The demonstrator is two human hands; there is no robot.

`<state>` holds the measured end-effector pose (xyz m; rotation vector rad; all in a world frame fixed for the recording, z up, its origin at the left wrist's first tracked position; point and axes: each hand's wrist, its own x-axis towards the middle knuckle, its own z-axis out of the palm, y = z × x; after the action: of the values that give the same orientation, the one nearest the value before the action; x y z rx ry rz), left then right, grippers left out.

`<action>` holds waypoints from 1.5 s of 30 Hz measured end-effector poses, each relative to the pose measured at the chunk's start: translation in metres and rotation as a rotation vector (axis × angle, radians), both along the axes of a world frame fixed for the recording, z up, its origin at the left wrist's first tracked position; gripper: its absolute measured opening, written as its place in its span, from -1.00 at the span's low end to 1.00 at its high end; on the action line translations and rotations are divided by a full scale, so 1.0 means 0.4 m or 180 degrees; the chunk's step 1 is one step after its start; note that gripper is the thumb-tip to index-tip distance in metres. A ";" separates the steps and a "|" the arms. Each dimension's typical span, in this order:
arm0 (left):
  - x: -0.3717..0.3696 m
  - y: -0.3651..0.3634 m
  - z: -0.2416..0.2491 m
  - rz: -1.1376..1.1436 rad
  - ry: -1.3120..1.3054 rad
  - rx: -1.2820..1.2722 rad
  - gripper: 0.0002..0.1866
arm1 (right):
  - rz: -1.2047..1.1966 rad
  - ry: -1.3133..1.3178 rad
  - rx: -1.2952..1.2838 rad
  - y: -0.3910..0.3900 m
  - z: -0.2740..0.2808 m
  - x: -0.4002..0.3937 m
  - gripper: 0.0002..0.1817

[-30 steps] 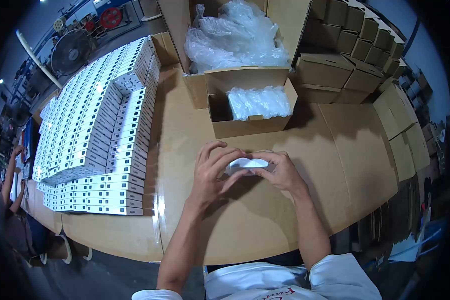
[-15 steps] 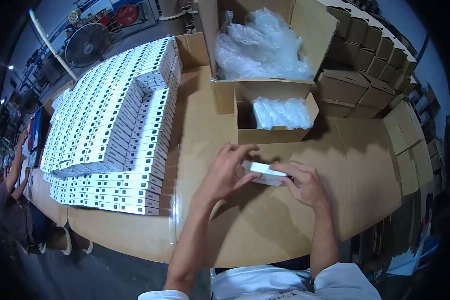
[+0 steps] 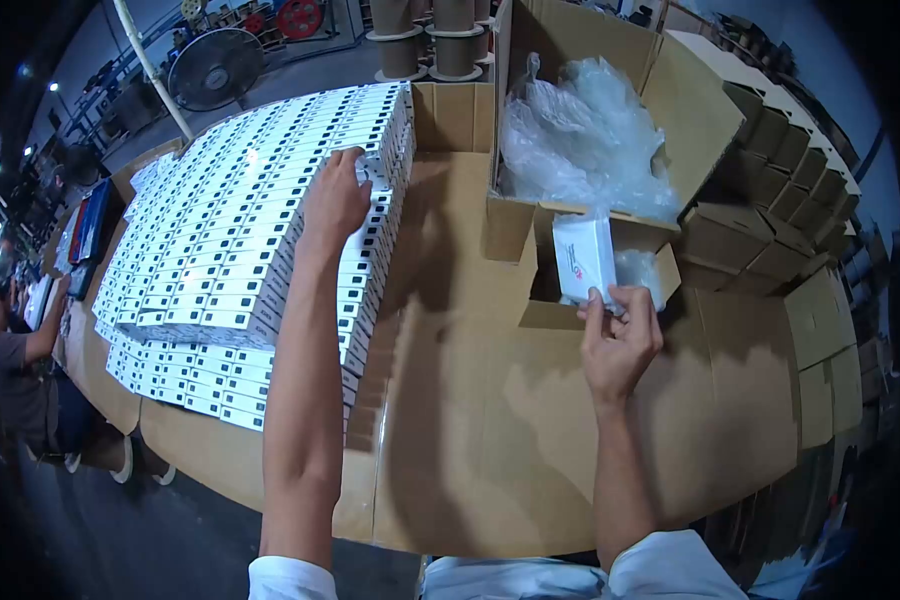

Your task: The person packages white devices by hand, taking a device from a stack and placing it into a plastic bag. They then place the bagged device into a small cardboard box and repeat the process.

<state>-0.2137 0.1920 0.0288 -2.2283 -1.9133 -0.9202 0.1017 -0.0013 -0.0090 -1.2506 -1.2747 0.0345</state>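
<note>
My right hand (image 3: 620, 335) holds a small white box (image 3: 584, 258) with a red mark upright, just above a small open carton (image 3: 545, 317) that has plastic-wrapped contents inside. My left hand (image 3: 335, 200) is stretched far out to the left. Its fingers curl over a loose white box (image 3: 372, 176) lying on top of a big stack of white boxes (image 3: 230, 240). Both hands are over a table covered in cardboard (image 3: 490, 430).
A large open carton (image 3: 690, 110) stuffed with clear plastic bags stands behind the small one. Closed brown cartons (image 3: 760, 210) are piled at the right. A fan (image 3: 215, 65) and spools (image 3: 440, 40) stand at the back. Another person (image 3: 10, 360) sits at far left.
Both hands were together on the small white box at the table. My right hand has lifted it up over the small carton, and my left hand has let go and reached onto the stack.
</note>
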 end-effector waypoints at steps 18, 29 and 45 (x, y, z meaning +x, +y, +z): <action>-0.014 0.003 -0.044 0.0135 -0.0911 0.0076 -0.51 | -0.0752 -0.1749 -0.1052 0.076 -0.028 -0.029 -0.85; 0.080 -0.255 -0.051 -0.0170 -0.3297 0.0395 -0.72 | -0.0910 -0.2098 -0.1573 0.040 0.008 -0.039 -0.68; 0.432 -0.385 0.022 -0.1153 -0.1199 0.0684 -0.88 | 0.2371 0.1916 -0.1686 -0.150 -0.124 0.117 -0.45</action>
<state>-0.0407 0.0380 0.0377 -2.4434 -1.4446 -1.6126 0.1486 -0.0613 -0.0587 -0.9994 -1.1464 1.2560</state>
